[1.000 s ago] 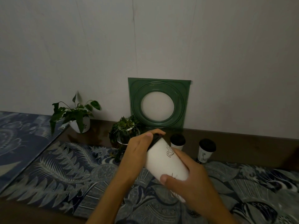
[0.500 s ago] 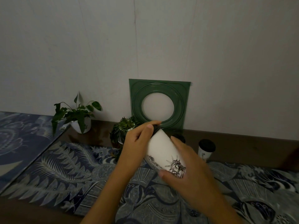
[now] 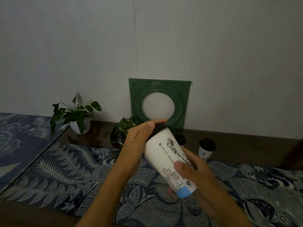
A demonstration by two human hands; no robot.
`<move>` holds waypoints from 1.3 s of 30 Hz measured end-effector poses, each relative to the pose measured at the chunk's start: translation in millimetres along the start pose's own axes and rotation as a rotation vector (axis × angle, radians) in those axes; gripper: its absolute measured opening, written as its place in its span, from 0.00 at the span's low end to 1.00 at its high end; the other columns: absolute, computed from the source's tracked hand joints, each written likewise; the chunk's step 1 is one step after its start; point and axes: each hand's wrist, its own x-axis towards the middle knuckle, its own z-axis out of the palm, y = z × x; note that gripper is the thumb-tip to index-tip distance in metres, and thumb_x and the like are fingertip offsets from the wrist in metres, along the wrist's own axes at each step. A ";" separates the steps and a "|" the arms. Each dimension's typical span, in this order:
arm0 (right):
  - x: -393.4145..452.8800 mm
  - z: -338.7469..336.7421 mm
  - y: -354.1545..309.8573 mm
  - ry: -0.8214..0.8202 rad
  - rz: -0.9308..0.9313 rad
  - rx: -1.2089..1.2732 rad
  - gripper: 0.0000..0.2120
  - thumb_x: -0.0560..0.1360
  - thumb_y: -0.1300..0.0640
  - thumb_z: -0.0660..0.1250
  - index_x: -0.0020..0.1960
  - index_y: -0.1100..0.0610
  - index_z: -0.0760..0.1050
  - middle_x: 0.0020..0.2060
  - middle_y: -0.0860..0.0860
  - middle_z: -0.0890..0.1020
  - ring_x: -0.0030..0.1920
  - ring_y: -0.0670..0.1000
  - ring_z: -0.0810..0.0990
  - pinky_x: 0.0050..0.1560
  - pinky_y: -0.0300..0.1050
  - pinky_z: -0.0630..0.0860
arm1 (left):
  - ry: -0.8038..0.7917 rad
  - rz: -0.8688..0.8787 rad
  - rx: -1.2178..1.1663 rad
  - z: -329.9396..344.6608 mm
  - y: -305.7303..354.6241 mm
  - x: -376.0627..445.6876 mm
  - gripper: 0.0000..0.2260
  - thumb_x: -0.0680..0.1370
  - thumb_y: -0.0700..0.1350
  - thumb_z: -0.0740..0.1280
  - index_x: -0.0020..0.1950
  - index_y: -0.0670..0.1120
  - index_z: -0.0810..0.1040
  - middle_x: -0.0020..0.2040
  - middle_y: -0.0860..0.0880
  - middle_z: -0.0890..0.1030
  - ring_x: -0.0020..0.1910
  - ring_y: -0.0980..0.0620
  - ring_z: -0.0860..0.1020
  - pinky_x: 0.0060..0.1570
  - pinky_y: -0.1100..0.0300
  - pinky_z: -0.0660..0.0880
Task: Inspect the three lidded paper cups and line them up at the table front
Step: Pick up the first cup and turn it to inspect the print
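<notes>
From the head camera, two bare hands hold one white paper cup (image 3: 165,154) up in the air above the table (image 3: 246,141). The cup is tipped over, with its black lid (image 3: 159,127) pointing up and away toward the wall and its bottom pointing down toward the person. The left hand (image 3: 139,136) wraps its fingers and thumb around the lid end of the cup. The right hand (image 3: 193,172) curls around the bottom part, with the thumb pressed on the side. The cup has black line drawings on it and a small blue patch (image 3: 183,192) near its bottom edge. Two more cups stand upright at the back of the table, near the wall. One back cup (image 3: 181,140) is mostly hidden behind the held cup, so only its dark lid shows. The other back cup (image 3: 207,149) stands to the right of it, apart from the hands. A blue patterned cloth (image 3: 65,169) covers the table under the hands. A leafy plant in a white pot (image 3: 77,118) and a smaller plant (image 3: 123,130) sit at the back left. A green square frame (image 3: 136,95) with a round hole leans on the wall.
</notes>
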 end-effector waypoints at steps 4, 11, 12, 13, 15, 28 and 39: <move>-1.4 7.5 1.7 0.103 -0.082 -0.362 0.35 0.60 0.39 0.72 0.66 0.45 0.72 0.54 0.44 0.84 0.50 0.44 0.84 0.43 0.39 0.81 | 0.050 -0.015 0.026 2.9 0.3 0.9 0.19 0.74 0.58 0.62 0.54 0.50 0.86 0.53 0.48 0.87 0.54 0.47 0.84 0.61 0.43 0.78; -9.3 15.9 5.0 0.265 -0.216 -1.095 0.42 0.63 0.26 0.59 0.67 0.23 0.36 0.62 0.33 0.62 0.57 0.39 0.70 0.56 0.39 0.73 | 0.116 -0.090 0.046 9.0 5.0 0.0 0.15 0.76 0.53 0.61 0.48 0.54 0.87 0.49 0.51 0.87 0.51 0.49 0.84 0.59 0.45 0.79; -9.7 16.2 5.0 0.272 -0.224 -1.124 0.41 0.63 0.26 0.58 0.66 0.23 0.34 0.61 0.33 0.62 0.56 0.39 0.69 0.55 0.38 0.72 | 0.111 -0.094 0.046 9.1 6.4 -0.5 0.15 0.76 0.54 0.61 0.48 0.55 0.87 0.49 0.52 0.87 0.51 0.49 0.84 0.59 0.45 0.79; -10.1 16.9 4.7 0.282 -0.235 -1.127 0.42 0.62 0.26 0.58 0.67 0.23 0.35 0.61 0.34 0.62 0.56 0.39 0.70 0.55 0.38 0.72 | 0.102 -0.090 0.051 8.5 7.1 -0.9 0.15 0.76 0.54 0.61 0.48 0.56 0.87 0.50 0.52 0.87 0.51 0.50 0.84 0.59 0.45 0.79; -10.0 15.3 3.1 0.291 -0.255 -1.029 0.44 0.61 0.27 0.61 0.72 0.28 0.45 0.64 0.34 0.67 0.57 0.39 0.73 0.56 0.39 0.74 | 0.074 -0.061 0.052 6.6 8.6 -1.8 0.14 0.76 0.56 0.61 0.50 0.57 0.87 0.51 0.53 0.87 0.52 0.51 0.84 0.59 0.46 0.79; -7.3 14.6 8.8 0.383 -0.416 -0.986 0.40 0.63 0.31 0.66 0.73 0.35 0.58 0.63 0.40 0.75 0.55 0.38 0.75 0.51 0.35 0.74 | 0.088 0.025 0.030 6.2 16.0 -1.6 0.14 0.75 0.56 0.62 0.50 0.57 0.86 0.53 0.54 0.87 0.54 0.53 0.83 0.54 0.58 0.77; -10.1 11.3 -8.1 0.174 -0.175 -0.303 0.34 0.57 0.41 0.74 0.63 0.43 0.75 0.53 0.47 0.85 0.48 0.46 0.86 0.40 0.39 0.81 | 0.015 0.021 -0.028 3.0 23.5 -6.9 0.18 0.73 0.62 0.60 0.55 0.60 0.85 0.56 0.51 0.86 0.56 0.49 0.83 0.58 0.49 0.79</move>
